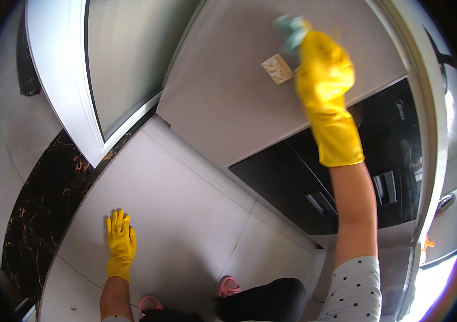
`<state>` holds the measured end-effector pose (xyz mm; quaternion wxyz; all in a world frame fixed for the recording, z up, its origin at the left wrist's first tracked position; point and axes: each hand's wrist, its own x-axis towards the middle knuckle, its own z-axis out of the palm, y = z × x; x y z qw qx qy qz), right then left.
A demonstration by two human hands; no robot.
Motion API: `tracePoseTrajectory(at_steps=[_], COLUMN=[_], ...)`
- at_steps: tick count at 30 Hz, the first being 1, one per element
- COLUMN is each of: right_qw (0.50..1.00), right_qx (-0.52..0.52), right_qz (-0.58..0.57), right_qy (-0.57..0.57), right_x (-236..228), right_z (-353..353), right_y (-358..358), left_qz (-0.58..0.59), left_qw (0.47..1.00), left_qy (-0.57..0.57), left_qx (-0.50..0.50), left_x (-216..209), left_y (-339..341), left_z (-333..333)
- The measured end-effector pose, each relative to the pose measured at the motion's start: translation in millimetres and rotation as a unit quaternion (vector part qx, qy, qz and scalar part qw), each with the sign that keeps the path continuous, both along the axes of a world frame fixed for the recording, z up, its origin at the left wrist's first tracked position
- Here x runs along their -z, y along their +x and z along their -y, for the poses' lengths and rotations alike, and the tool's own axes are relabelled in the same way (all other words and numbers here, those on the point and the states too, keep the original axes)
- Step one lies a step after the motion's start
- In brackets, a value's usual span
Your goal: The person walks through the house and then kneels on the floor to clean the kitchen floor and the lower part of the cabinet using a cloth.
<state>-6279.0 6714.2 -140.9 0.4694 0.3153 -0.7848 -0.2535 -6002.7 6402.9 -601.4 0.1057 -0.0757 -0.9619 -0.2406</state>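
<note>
My right hand (pixel 325 67), in a yellow rubber glove, is raised against a plain grey-brown cabinet panel (pixel 228 91). Bunched in its fingers is a pale green cloth (pixel 291 31), blurred by motion. A small square tile-patterned patch (pixel 277 69) sits on the panel just left of the glove. Low on the left, my left hand (pixel 121 241) wears a matching yellow glove. Its fingers are stretched out, with nothing in them, over the light floor tiles (pixel 169 182); whether the palm touches the floor I cannot tell.
A black built-in appliance (pixel 389 145) with recessed handles is set into the cabinet below my right arm. To the left stands a white-framed glass door (pixel 97 145) above a dark marbled threshold strip (pixel 40 214). My pink sandals (pixel 229 286) are at the bottom. A pale countertop edge (pixel 427 107) runs along the right.
</note>
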Motion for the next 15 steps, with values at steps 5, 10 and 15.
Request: tracePoseTrajectory(at_steps=[5,10,15], right_qw=[0.993,0.961,0.841], right_qx=[-0.041,-0.018,0.064], right_qz=[0.031,0.093,0.475], right_qy=[0.106,0.26,0.249], right_x=[172,323,388], right_z=[20,0,-26], right_y=[-26,-20,17], left_qz=[0.003,0.021,0.024], left_qw=[1.0,0.999,0.999], left_qy=[-0.012,0.021,0.026], left_qx=[-0.013,-0.013,-0.018], left_x=[0,-2,-3], left_y=[-1,-7,-9], left_z=[8,-2,-1])
